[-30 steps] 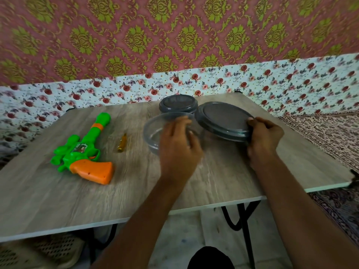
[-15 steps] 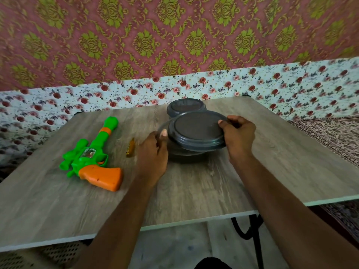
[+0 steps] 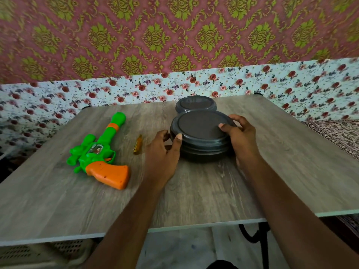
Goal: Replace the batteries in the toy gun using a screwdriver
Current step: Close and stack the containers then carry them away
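A dark bowl (image 3: 202,152) stands on the wooden table (image 3: 194,195), and a round dark lid (image 3: 200,128) sits on top of it. Both hands are at this bowl. The left hand (image 3: 162,152) grasps the bowl from its left side: the thumb tip lies against the rim of the lid, and the other fingers are curled round the wall of the bowl. The right hand (image 3: 240,137) grasps the lid from the right side: the thumb lies on the top of the lid and the fingers bend over its far right edge. I cannot tell if the lid is pressed fully closed.

The gun (image 3: 97,155), green with an orange grip, lies flat on the table well to the left of the bowl, apart from both hands. Its barrel points away from the person. The screwdriver (image 3: 137,144), small with a yellow-brown handle, lies between the gun and the bowl, near the left hand but not touching it.

A smaller tub (image 3: 195,102) with its own dark lid stands just behind the bowl; whether the two touch, I cannot tell. Far to the right of the bowl, beyond the table edge, a patterned rug (image 3: 338,133) is seen. Below the table, to the left of the bowl, there is a pale perforated basket (image 3: 38,251).
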The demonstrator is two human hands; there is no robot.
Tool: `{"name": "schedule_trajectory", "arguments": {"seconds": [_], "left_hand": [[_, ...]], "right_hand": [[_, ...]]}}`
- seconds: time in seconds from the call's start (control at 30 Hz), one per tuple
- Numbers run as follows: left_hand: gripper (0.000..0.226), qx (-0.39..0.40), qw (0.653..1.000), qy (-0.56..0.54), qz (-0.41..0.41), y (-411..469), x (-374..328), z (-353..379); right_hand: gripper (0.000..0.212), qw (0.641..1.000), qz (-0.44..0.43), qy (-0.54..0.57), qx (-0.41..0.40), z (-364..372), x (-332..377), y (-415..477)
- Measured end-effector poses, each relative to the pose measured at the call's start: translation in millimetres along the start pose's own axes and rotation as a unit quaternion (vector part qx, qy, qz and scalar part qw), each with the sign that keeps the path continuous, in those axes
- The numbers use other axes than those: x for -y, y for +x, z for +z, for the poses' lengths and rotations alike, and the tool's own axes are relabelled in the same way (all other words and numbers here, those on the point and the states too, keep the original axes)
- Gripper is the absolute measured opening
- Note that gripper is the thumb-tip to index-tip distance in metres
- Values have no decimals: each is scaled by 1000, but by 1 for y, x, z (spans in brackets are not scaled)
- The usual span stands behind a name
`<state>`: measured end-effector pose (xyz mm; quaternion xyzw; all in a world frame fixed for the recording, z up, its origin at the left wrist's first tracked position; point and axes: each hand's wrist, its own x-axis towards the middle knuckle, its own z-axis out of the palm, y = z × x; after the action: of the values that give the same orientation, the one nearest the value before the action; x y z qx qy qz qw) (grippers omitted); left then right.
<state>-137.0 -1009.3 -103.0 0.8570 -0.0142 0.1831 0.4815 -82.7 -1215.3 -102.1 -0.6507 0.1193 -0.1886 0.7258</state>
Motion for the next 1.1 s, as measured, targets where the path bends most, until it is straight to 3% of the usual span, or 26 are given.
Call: {"name": "schedule_trajectory", "arguments": {"seconds": [0.13,0.27,0.43,0.53,0.7,0.83,0.97,1.1], "left_hand": [[35,19,993,-96,-63,7,4,5],[37,31,983,-151,-102,13,4,7],[23,-11,974,-194,-118,12,3,7],[27,-10,974,-200,-104,8,2,8],[58,10,977,-193,-92,7,-3,9],[50,53,960,-251,-113,11,2,11],[29,56,953,-290,-64,12,4,10],[29,48,951,-301,-47,12,4,9]], "right_hand": [[41,999,22,19,30,-1,1,2],[52,999,12,-7,31,-3,-2,-4],[31,998,-3,19,63,-5,2,-8],[32,997,-13,33,72,-5,1,-6],[37,992,-18,70,107,-4,1,-10],[54,994,-10,84,75,-5,2,-12],[45,993,41,89,62,-3,5,-14],[43,990,80,94,65,-4,10,-16]]}}
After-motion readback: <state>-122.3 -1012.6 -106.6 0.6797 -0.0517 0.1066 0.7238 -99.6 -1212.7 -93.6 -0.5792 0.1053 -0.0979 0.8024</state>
